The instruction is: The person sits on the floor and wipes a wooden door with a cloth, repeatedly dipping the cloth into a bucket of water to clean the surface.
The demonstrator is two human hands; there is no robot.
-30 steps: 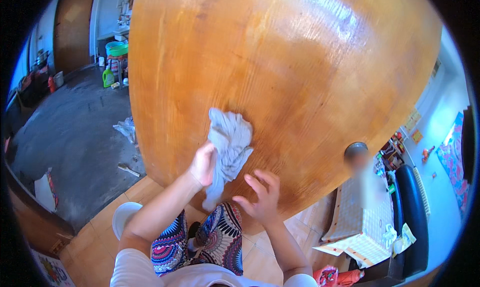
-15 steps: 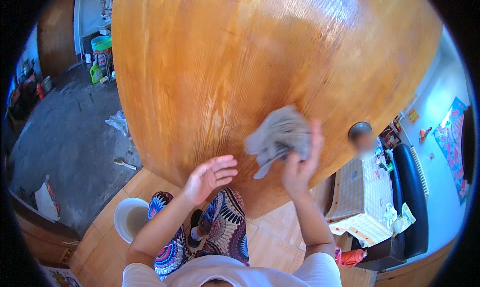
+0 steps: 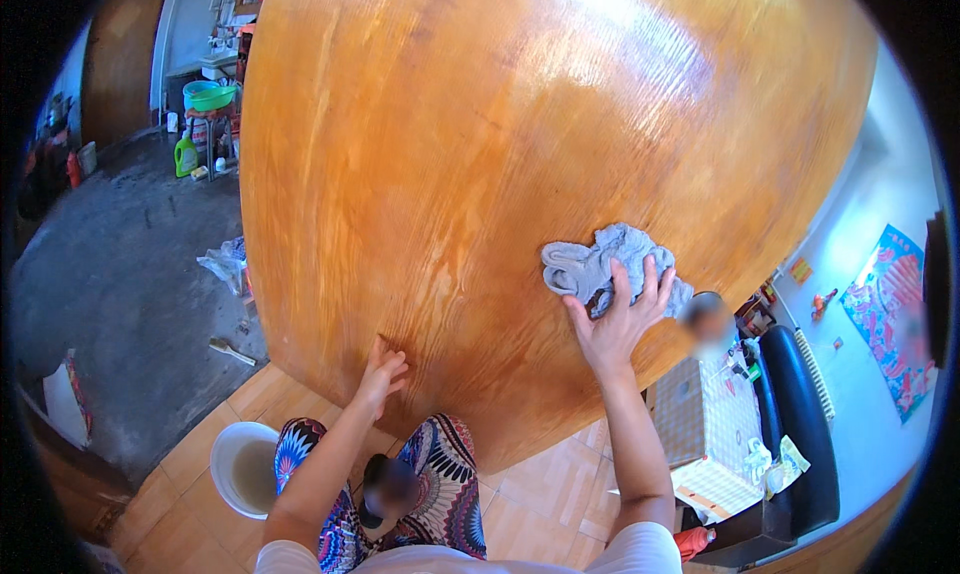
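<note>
A large, glossy wooden panel (image 3: 430, 164) with visible grain fills the middle of the view. On its lower right lies a crumpled grey cloth (image 3: 625, 249). My right hand (image 3: 618, 329) presses the cloth against the wood, fingers spread over it and thumb at its lower left side. Near the panel's lower edge, my left hand (image 3: 381, 382) holds nothing. Its index finger reaches up against the wood, and the other fingers are loosely bent and apart.
A white bucket (image 3: 240, 464) of cloudy water stands on the tiles by my left leg. A brush (image 3: 232, 351) and a plastic bag (image 3: 228, 266) lie on the dark floor. At right are a checked cloth-covered table (image 3: 725, 439) and a black seat back (image 3: 800, 404).
My right hand and the cloth have moved slightly right, and the hand now lies flat over it. My left hand has moved lower, its fingers now bent and touching the panel.
</note>
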